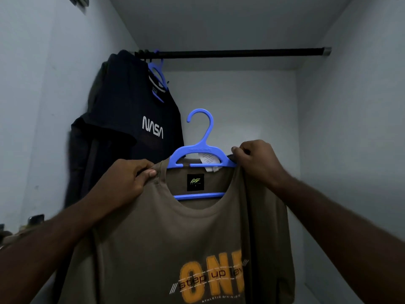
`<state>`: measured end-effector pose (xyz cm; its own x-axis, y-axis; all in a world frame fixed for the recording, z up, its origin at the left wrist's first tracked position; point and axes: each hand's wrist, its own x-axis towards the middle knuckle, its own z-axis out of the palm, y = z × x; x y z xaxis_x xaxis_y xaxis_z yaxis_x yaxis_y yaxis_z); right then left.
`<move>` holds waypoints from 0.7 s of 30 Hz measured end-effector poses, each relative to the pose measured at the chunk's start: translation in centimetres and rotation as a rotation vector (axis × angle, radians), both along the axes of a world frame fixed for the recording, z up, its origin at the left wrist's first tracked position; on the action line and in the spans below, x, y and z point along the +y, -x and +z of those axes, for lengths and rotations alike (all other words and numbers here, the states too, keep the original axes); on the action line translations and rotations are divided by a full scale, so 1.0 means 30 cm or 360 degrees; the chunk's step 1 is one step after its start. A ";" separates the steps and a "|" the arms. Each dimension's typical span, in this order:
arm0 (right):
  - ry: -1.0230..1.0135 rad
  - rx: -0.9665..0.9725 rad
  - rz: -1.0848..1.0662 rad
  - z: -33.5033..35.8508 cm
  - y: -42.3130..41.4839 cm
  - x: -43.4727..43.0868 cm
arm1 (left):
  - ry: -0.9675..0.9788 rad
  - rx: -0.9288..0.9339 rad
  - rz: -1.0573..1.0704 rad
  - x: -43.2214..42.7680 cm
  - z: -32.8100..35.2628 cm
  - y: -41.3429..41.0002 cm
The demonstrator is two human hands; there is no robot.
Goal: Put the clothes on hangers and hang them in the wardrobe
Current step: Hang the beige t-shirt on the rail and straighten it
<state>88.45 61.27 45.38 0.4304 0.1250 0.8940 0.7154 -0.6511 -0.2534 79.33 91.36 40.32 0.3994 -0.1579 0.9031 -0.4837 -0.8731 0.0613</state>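
Both hands, left (pixel 129 181) and right (pixel 256 163), pinch our limp olive cotton T-shirt (pixel 175 238) at its shoulders (soft, light) over the stiff blue plastic hanger (pixel 202 150).

Two blue hangers (pixel 202 150) (pixel 158 72), two T-shirts (pixel 175 238) (pixel 140 119) and one rail (pixel 241 53) are showing.

Dim pale walls (pixel 241 102) enclose a white ceiling (pixel 219 20).

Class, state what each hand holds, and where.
Left hand and right hand each pinch a shoulder of the olive-brown printed T-shirt.
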 end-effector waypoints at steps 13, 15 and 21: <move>0.0839 0.0661 0.0639 0.013 -0.290 -0.072 | 0.0060 0.0037 0.0288 0.050 0.008 -0.011; 0.0762 0.0389 0.0590 0.001 -0.330 -0.057 | 0.0121 0.0091 0.0308 0.032 0.033 -0.020; 0.0554 0.0101 0.0657 -0.013 -0.481 -0.043 | 0.0211 0.0529 0.0438 -0.043 0.117 -0.025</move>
